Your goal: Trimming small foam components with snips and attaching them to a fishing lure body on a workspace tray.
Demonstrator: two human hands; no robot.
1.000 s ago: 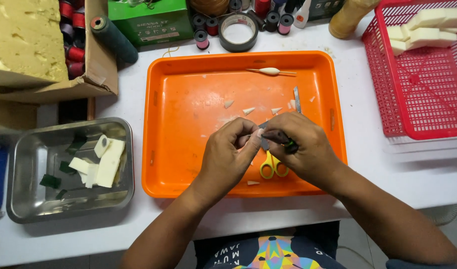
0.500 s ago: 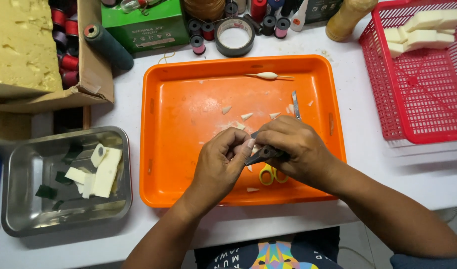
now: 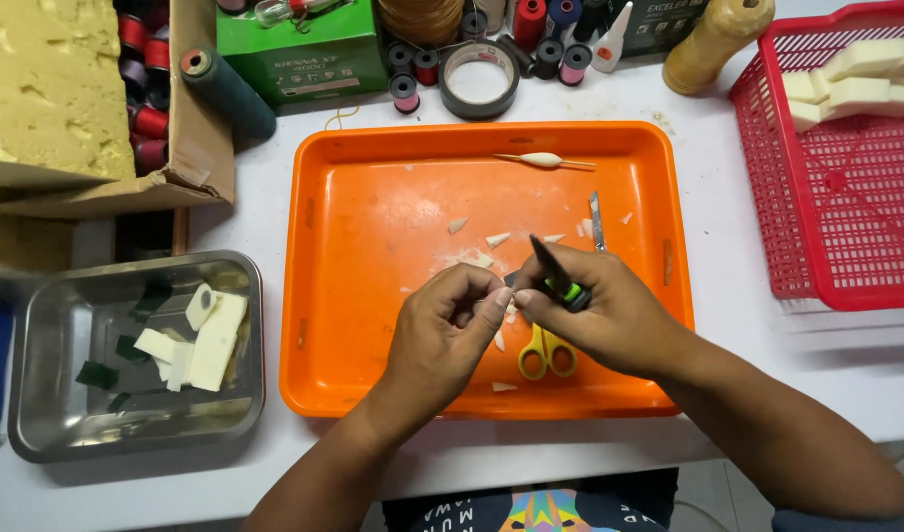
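The rectangular orange plastic tray [image 3: 373, 246] is lying on the white table [image 3: 767, 374], holding a scatter of small pale wedge-shaped offcuts [image 3: 498, 238], a slim craft blade [image 3: 597, 213], a thin stick with a cream bulb in its middle [image 3: 543, 160] and yellow-handled scissors [image 3: 546, 352]. Over it the right hand [image 3: 602, 313] is clenching a black knife with a green band [image 3: 558, 276], while the left hand [image 3: 452, 330] is pinching a tiny pale piece [image 3: 507, 296] at the fingertips, just where the two hands are meeting.

To the left, a rectangular steel pan [image 3: 48, 335] is holding cream foam pieces [image 3: 213, 340] and dark green scraps [image 3: 97, 374]. A red plastic mesh basket [image 3: 846, 217] on the right is holding cream foam blocks [image 3: 856, 84]. A cardboard box [image 3: 191, 148] is containing a yellow foam slab [image 3: 48, 89] and thread spools [image 3: 146, 108].

At the table's far edge, a green rectangular carton [image 3: 314, 54] is standing beside one roll of grey tape [image 3: 479, 81].
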